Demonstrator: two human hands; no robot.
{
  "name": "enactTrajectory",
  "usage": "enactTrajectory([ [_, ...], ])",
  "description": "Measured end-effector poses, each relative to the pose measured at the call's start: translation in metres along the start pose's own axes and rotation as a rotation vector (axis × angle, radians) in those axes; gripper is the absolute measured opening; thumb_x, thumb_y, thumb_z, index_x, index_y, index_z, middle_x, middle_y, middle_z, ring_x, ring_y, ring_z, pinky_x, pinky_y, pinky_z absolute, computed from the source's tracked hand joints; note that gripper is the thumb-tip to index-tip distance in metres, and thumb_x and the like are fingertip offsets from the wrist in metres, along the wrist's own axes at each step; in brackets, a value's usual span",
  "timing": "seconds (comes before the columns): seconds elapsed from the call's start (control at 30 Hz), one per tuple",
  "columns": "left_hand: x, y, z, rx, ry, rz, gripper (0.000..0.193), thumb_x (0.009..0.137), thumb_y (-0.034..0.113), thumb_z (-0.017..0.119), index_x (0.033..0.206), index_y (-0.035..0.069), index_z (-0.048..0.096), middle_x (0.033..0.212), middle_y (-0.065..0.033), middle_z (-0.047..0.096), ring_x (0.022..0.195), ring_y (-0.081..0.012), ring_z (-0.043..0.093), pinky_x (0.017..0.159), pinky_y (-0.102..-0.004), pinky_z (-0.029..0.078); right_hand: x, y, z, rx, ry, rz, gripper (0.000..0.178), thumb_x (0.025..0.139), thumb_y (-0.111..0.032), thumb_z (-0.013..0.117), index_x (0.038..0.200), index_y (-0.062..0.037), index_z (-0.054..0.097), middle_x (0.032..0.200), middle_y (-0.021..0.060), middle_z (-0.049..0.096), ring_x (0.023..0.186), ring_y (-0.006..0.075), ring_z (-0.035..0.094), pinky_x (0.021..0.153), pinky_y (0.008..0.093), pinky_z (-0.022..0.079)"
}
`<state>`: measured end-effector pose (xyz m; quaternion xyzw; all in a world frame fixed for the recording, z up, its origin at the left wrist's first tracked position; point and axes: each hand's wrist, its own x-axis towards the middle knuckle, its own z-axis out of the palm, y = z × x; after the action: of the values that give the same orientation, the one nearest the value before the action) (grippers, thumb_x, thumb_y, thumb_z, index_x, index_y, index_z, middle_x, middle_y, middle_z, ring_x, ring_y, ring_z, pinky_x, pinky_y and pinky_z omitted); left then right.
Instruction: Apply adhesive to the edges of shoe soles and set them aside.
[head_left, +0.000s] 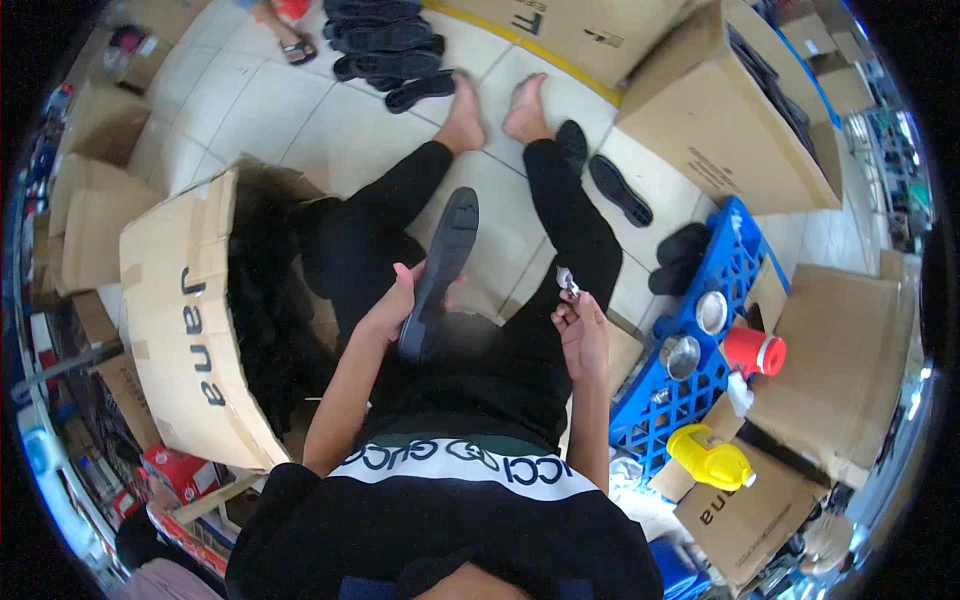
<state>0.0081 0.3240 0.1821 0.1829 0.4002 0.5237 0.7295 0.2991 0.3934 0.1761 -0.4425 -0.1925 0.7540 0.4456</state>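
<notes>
A long black shoe sole is held upright in front of me, tilted a little to the right at its top. My left hand grips it by its lower half, with the thumb on the near side and fingertips showing past the other edge. To the right, my right hand pinches a small crumpled, whitish-silver piece between thumb and fingers. What exactly this piece is, I cannot make out. The right hand is apart from the sole, above my right thigh.
On my left stands an open cardboard box full of black material. Stacked black soles and loose soles lie on the tiles ahead. At right, a blue plastic crate bears metal cups, near a red jug and yellow bottle.
</notes>
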Motion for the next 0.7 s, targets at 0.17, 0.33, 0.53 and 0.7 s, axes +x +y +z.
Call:
enactTrajectory([
  [0.17,0.022,-0.013,0.05,-0.007,-0.033,-0.212,0.079,0.091,0.071,0.024,0.118,0.004,0.055,0.094,-0.0082,0.063,0.072,-0.0172,0.059,0.068,-0.031,0.05,-0.026,-0.059,0.024,-0.011,-0.117,-0.147,0.018,0.098,-0.018,0.052,0.104,-0.0026,0.061,0.097,0.0098,0.065,0.081,0.0161,0.06,0.075,0.0313,0.05],
  [0.33,0.035,-0.02,0.076,-0.067,0.289,-0.314,0.07,0.094,0.064,0.029,0.124,0.005,0.052,0.096,-0.0107,0.064,0.071,-0.0232,0.061,0.069,-0.0377,0.053,-0.028,-0.066,-0.024,-0.231,-0.07,-0.303,0.015,0.095,-0.012,0.056,0.104,-0.0008,0.061,0.094,0.008,0.063,0.08,0.0134,0.061,0.073,0.0284,0.05],
  [0.53,0.028,-0.035,0.051,0.171,0.196,-0.213,0.05,0.094,0.049,0.05,0.12,0.006,0.056,0.092,-0.0071,0.062,0.085,-0.0222,0.062,0.077,-0.0423,0.054,-0.032,-0.084,-0.201,-0.603,0.713,-0.382,0.016,0.089,-0.018,0.065,0.096,-0.0032,0.067,0.08,0.0013,0.065,0.072,0.0087,0.06,0.063,0.0238,0.048],
  [0.7,0.028,-0.057,0.022,-0.373,0.031,-0.263,0.045,0.093,0.039,0.055,0.12,0.004,0.057,0.097,-0.0097,0.064,0.086,-0.0229,0.063,0.079,-0.037,0.054,-0.037,-0.092,-0.333,-1.029,1.152,-0.498,0.023,0.08,-0.02,0.068,0.09,0.0009,0.07,0.087,0.0199,0.069,0.08,0.03,0.069,0.07,0.0381,0.053],
])
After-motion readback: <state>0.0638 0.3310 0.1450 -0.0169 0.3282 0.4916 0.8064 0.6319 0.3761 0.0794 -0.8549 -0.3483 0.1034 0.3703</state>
